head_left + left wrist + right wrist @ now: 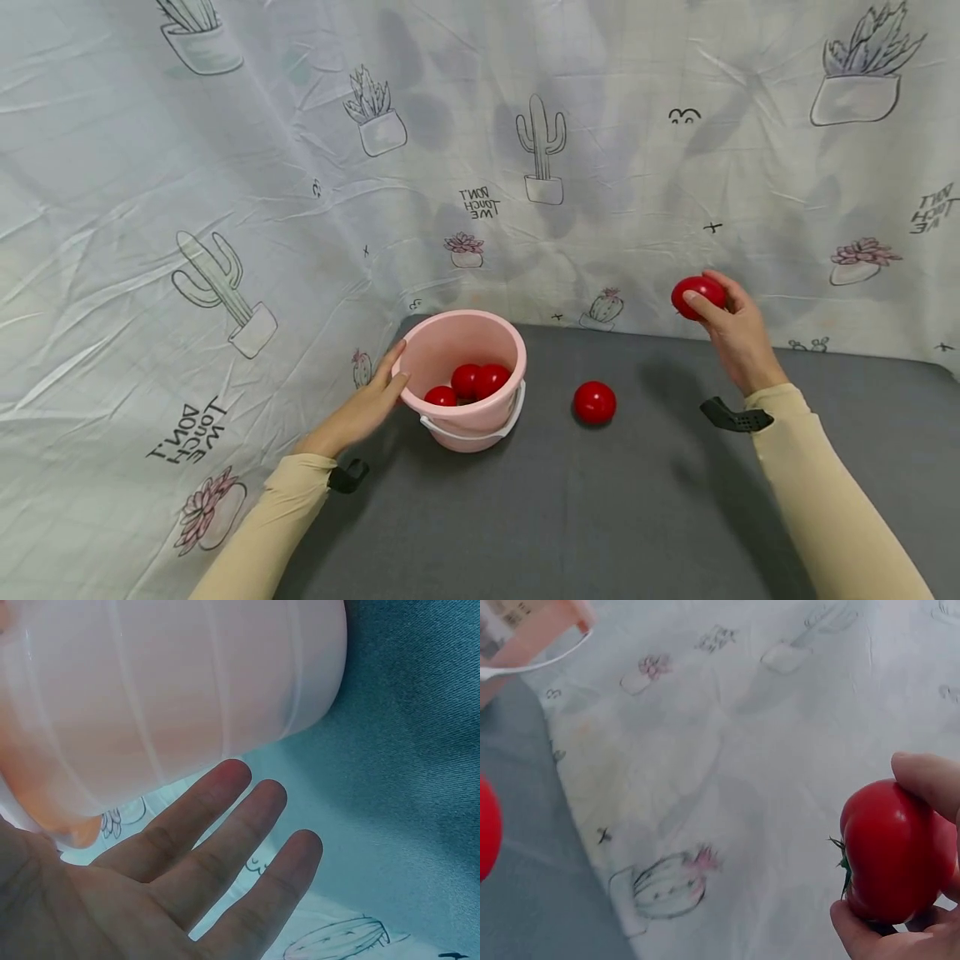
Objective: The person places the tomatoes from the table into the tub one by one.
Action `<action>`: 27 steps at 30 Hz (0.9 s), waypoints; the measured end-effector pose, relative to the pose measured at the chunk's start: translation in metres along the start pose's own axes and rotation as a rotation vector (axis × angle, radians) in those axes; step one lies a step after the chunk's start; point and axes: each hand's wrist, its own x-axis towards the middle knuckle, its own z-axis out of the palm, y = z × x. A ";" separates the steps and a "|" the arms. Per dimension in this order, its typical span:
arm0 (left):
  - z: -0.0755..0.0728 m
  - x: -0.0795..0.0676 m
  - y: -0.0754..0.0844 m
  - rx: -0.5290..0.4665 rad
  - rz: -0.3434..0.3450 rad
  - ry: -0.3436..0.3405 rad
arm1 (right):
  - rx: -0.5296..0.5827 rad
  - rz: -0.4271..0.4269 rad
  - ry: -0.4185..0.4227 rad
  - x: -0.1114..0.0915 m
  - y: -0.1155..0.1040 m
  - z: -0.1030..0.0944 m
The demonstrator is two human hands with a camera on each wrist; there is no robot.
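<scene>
My right hand grips a red tomato between thumb and fingers, raised off the table against the patterned cloth. The right wrist view shows this tomato with its green calyx facing left. Over at the left, my left hand rests at the rim of a pink bucket. Three of its fingers extend straight and spread alongside the bucket's wall in the left wrist view. Several red tomatoes lie inside the bucket. Another tomato sits on the table between the bucket and my right hand.
A dark grey cloth covers the table. White fabric with cactus drawings hangs behind it and along the left side. The bucket's white handle hangs down at its front.
</scene>
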 end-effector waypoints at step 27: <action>-0.001 0.003 -0.003 -0.003 0.012 0.008 | -0.349 0.012 -0.151 0.068 -0.050 0.123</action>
